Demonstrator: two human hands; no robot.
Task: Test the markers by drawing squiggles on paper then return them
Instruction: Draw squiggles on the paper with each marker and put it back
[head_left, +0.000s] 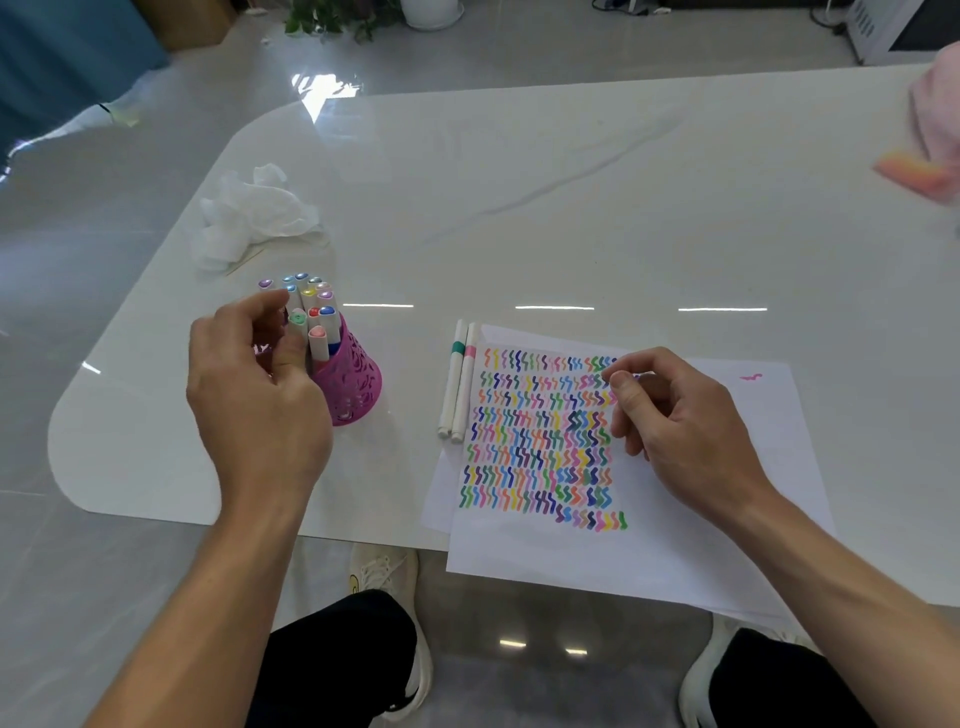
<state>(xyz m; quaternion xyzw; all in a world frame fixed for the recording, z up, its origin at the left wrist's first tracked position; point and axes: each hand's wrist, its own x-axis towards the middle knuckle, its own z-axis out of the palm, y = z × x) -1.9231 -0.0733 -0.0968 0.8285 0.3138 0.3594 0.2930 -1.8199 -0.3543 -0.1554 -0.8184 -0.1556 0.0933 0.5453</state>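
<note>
While left fingers round a marker, right fingers' hold unclear over overhanging paper.

Open table separates the pink holder from two loose markers edging the paper; crumpled tissue lies beyond.

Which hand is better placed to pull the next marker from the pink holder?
Left: the left hand grips markers in the pink holder, while the right hand lies apart on the paper.

No words, labels or numbers can be read anywhere.
</note>
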